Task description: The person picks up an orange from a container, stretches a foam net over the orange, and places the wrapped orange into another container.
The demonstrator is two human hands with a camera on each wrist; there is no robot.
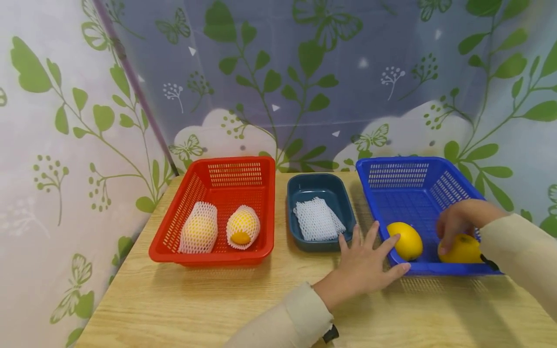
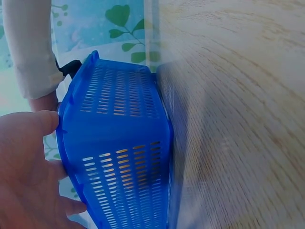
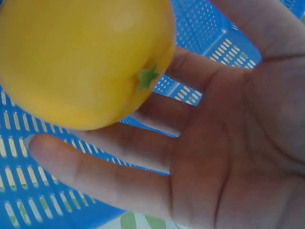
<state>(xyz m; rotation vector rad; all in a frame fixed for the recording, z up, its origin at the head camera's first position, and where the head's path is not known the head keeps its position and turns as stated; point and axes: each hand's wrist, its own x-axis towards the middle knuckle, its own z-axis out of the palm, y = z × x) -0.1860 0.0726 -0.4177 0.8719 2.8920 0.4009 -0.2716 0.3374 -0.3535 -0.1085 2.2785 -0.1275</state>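
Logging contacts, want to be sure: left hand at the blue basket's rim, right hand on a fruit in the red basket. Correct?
Wrong basket: the right hand is on a fruit in the blue basket, not the red basket; the head view shows it. Left hand at the blue basket's rim stands.

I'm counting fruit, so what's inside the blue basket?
The blue basket holds one yellow fruit at front left and a second yellow fruit, partly covered by the right hand. That hand and sleeve hide part of the right side; anything behind can't be seen.
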